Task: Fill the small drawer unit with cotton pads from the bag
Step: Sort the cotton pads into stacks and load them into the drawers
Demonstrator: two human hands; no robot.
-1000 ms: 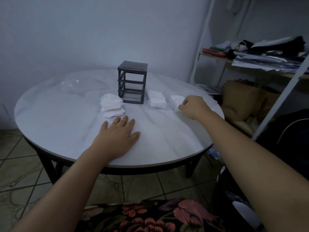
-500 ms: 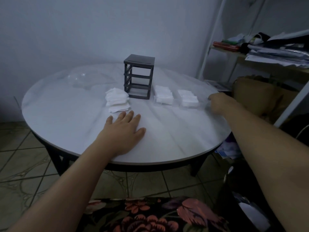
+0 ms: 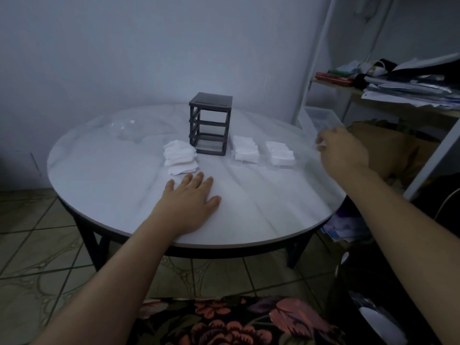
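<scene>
Fingers of my right hand (image 3: 342, 153), away from the stacked cotton pads (image 3: 280, 156) a moment ago, now pinch a clear drawer (image 3: 321, 120). My left hand (image 3: 191, 197) lies flat, fingers straight. I reckon this drawer gets filled next.

Drawer frame (image 3: 210, 127) stands on the table (image 3: 124, 195), loose pad pile (image 3: 180, 156) just left of it, two pad stacks (image 3: 245, 151) (image 3: 280, 153) to its right. Bag (image 3: 127, 128) lies behind-left; right hand (image 3: 343, 153) holds a drawer (image 3: 316, 120) at the right edge.

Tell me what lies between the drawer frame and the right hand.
Two stacks of cotton pads, side by side on the table, seen in the head view; the right hand grips a clear drawer.
</scene>
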